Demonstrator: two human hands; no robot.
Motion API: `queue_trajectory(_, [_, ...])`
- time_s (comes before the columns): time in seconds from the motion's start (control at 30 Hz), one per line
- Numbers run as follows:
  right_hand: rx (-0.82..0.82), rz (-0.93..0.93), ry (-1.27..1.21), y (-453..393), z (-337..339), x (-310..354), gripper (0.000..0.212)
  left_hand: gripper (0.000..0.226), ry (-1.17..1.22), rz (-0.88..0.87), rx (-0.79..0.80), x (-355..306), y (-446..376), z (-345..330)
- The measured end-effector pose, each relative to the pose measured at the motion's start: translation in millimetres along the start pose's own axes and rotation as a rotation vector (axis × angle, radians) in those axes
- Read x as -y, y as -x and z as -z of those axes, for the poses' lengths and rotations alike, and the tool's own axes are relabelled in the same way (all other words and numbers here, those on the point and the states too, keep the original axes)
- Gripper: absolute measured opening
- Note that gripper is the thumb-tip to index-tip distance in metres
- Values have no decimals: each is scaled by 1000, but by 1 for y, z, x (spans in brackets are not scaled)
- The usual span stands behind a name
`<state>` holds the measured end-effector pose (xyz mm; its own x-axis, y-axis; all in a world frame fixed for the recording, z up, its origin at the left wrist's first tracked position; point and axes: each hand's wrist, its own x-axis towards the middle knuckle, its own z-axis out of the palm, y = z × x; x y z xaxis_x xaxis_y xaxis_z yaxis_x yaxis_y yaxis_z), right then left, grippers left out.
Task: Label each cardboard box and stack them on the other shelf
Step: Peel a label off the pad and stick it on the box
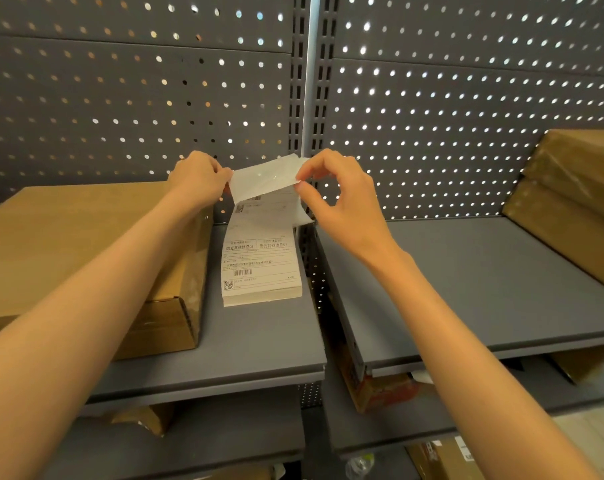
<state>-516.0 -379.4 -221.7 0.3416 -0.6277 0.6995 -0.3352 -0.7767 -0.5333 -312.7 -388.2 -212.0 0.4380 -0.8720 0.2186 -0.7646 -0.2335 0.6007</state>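
A label (264, 180) is being pinched at both ends by left hand (198, 178) and right hand (335, 195), above the label stack (260, 268). Its print is being left unreadable; the cardboard box (86, 244) is partly covered by the left forearm

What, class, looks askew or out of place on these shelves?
The cardboard boxes at the far right of the right shelf lean tilted rather than lying flat. The box on the left shelf sits flat beside the label stack. Both hands pinching a label look normal.
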Motion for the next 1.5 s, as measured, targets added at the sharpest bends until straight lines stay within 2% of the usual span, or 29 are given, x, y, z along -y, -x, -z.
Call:
queue_trajectory(0.47, [-27,-56,-41,7,11,1,13,32,-89,47,-13,13,-7,-3])
queue_trajectory(0.93, [-187,-98,-127,9,27,0,27,31,-122,49,1,17,-12,-5])
queue_trajectory(1.5, [-322,-111,-186,14,45,-5,18,26,-150,43,-6,18,-11,-5])
